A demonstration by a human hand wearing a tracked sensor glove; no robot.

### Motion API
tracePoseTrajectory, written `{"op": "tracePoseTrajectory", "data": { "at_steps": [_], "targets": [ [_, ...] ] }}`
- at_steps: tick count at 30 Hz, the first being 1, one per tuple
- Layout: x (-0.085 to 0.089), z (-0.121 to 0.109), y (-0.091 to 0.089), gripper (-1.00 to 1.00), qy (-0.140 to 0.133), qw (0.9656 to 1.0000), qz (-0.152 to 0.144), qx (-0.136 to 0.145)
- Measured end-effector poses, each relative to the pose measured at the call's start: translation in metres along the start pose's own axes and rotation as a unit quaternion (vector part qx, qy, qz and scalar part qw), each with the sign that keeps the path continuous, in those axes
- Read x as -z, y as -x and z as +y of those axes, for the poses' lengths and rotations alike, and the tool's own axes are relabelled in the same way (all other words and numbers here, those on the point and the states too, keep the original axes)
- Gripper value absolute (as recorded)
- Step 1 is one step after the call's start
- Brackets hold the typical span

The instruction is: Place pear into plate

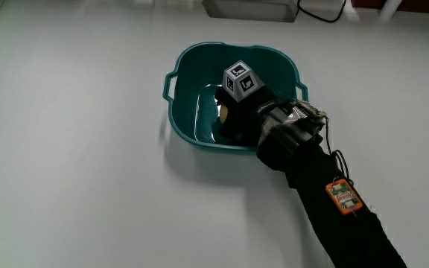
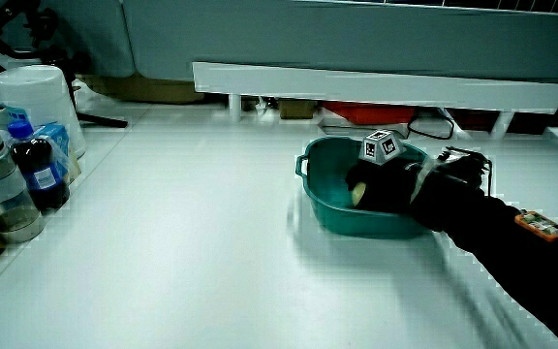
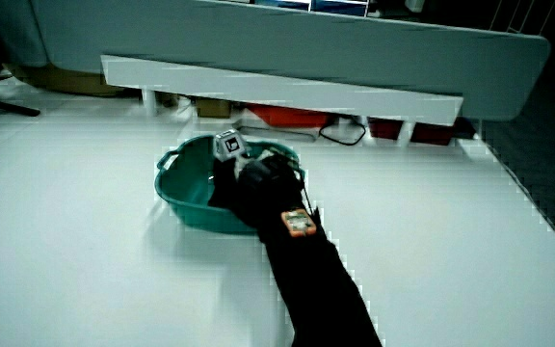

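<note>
I saw a teal basin [image 1: 192, 112] on the white worktop [image 1: 73, 171], w/ the hand [image 1: 237, 119] reaching down inside it. A bit of yellowish pear [image 2: 358, 195] showed under the hand in a side view; fingers curled round it, so I read it as gripped, inside the basin. Bottles [image 2: 27, 165] and a white tub [image 2: 39, 102] stood at the worktop's edge, well apart from the basin. A low white partition [image 2: 376, 89] ran along the worktop's edge.

Teal basin [image 1: 192, 82], black glove [image 1: 237, 119], white table [image 1: 73, 149].
</note>
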Motion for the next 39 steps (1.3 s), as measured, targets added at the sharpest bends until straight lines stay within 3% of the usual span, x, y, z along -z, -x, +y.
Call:
{"op": "tracePoseTrajectory", "data": {
  "at_steps": [11,13,21,25,31,32,39],
  "targets": [
    [0.009,0.002,0.0,-0.48,0.018,0.9997,-0.011,0.015],
    [0.013,0.005,-0.002,-0.56,0.031,0.9994,-0.004,0.015],
    [0.012,-0.002,-0.012,-0.85,0.015,0.9992,0.019,0.033],
    [0.013,-0.002,-0.016,-1.0,0.018,0.9988,0.035,0.028],
    [0.009,-0.005,-0.016,-1.0,0.007,0.9989,0.041,0.021],
    [0.01,-0.004,-0.017,-1.0,0.015,0.9988,0.039,0.026],
    [-0.008,-0.02,-0.025,-1.0,-0.009,0.9986,0.05,0.014]
  ]
}}
